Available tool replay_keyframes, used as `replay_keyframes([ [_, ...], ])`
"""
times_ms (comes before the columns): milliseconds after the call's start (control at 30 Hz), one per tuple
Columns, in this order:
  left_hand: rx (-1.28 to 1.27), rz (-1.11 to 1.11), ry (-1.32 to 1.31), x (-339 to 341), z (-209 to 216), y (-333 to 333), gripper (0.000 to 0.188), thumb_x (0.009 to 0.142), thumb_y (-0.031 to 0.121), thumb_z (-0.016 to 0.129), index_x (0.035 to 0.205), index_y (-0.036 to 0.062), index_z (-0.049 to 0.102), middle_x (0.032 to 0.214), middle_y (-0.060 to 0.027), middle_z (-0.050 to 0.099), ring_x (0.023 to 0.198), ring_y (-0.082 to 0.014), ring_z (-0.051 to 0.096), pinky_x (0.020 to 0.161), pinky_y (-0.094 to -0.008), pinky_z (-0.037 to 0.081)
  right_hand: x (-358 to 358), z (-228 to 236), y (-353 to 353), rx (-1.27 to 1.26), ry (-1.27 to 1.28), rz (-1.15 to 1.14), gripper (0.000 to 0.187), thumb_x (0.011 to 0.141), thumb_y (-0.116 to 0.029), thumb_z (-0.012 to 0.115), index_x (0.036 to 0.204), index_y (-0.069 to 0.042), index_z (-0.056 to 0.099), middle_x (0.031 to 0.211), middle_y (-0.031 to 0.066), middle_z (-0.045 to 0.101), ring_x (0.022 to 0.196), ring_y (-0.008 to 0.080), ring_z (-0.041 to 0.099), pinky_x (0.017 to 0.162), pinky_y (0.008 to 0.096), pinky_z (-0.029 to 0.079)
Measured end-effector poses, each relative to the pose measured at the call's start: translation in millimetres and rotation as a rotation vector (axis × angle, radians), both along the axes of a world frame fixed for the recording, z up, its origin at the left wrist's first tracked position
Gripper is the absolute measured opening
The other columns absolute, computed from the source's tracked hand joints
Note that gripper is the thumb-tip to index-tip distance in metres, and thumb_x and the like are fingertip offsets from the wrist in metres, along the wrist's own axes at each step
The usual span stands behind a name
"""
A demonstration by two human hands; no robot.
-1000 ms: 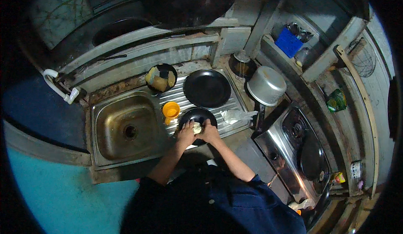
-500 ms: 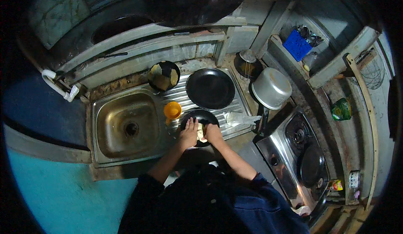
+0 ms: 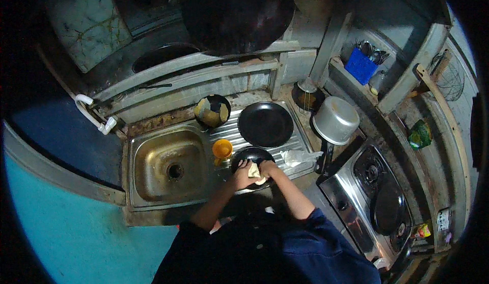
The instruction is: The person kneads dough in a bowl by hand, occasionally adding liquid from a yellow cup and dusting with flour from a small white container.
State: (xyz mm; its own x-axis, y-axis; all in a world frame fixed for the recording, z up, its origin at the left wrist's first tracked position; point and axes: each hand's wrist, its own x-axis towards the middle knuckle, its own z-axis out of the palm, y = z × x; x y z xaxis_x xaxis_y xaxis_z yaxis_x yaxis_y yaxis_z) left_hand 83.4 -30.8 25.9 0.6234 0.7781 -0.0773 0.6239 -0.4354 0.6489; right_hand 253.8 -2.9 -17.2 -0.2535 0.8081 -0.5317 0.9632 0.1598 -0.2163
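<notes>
A pale lump of dough (image 3: 254, 172) sits in a dark round pan (image 3: 252, 153) at the front of the ridged drainboard. My left hand (image 3: 244, 177) grips its left side with bent fingers. On the other side my right hand (image 3: 268, 170) is closed on the dough, its fingers partly hidden. An orange cup (image 3: 222, 149) stands just left of the pan. Behind the pan lies a large flat black pan (image 3: 266, 125). A crumpled clear plastic bag (image 3: 298, 157) is to the right of my right hand.
A steel sink (image 3: 147, 166) is at the left, with a white tap pipe (image 3: 94, 113) beyond it. A blackened pan (image 3: 212, 111) stands at the back. To the right are a silver pot (image 3: 336, 121), a gas stove (image 3: 356, 202) and a blue cutlery basket (image 3: 361, 66).
My left fingers, stretched out flat before, are now bent around the dough. The dough looks more gathered and raised between both hands. The whole view has shifted.
</notes>
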Motion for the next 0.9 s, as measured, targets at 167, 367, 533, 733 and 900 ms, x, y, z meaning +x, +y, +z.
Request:
replay_keyframes([
  [167,0.093,0.122,-0.036,-4,-20,-11,0.078,0.062,0.041,0.07,0.122,0.0006,0.041,0.124,-0.0334,0.034,0.119,-0.0463,0.029,0.099,-0.0436,0.028,-3,100,-7,-0.089,0.284,-0.023,0.02,0.073,-0.018,0.051,0.078,-0.004,0.063,0.068,0.0152,0.062,0.059,0.0222,0.063,0.055,0.0359,0.049],
  [367,0.202,0.052,0.066,-4,31,-18,0.079,0.059,0.044,0.069,0.119,-0.0008,0.044,0.115,-0.0329,0.041,0.11,-0.0478,0.036,0.093,-0.0475,0.033,-3,50,11,-0.055,0.392,-0.297,0.045,0.083,-0.04,0.045,0.076,0.0,0.062,0.065,0.0187,0.061,0.06,0.0278,0.062,0.055,0.0371,0.048],
  [533,-0.06,0.24,0.192,-7,44,-18,0.057,0.06,0.046,0.068,0.086,-0.0032,0.06,0.081,-0.0224,0.06,0.074,-0.0361,0.06,0.066,-0.0415,0.048,-29,39,4,-0.059,0.286,-0.314,0.085,0.076,-0.07,0.03,0.102,0.006,0.057,0.111,0.0276,0.049,0.107,0.0364,0.048,0.092,0.0384,0.037],
  [733,0.062,0.318,0.321,-1,18,-22,0.024,0.072,0.025,0.062,0.074,0.0018,0.063,0.069,-0.0176,0.062,0.07,-0.0286,0.063,0.058,-0.0395,0.051,-35,12,0,0.073,0.223,-0.173,0.075,0.076,-0.064,0.034,0.107,0.0,0.056,0.111,0.026,0.051,0.105,0.0358,0.049,0.093,0.0384,0.036],
  [900,0.188,0.26,0.457,7,-1,-34,0.015,0.072,0.014,0.053,0.077,0.0048,0.064,0.079,-0.0149,0.063,0.073,-0.0264,0.063,0.057,-0.0361,0.052,-36,33,-42,0.328,0.344,-0.219,0.032,0.074,-0.032,0.055,0.086,-0.003,0.061,0.102,0.0221,0.055,0.084,0.0361,0.057,0.072,0.0413,0.047],
])
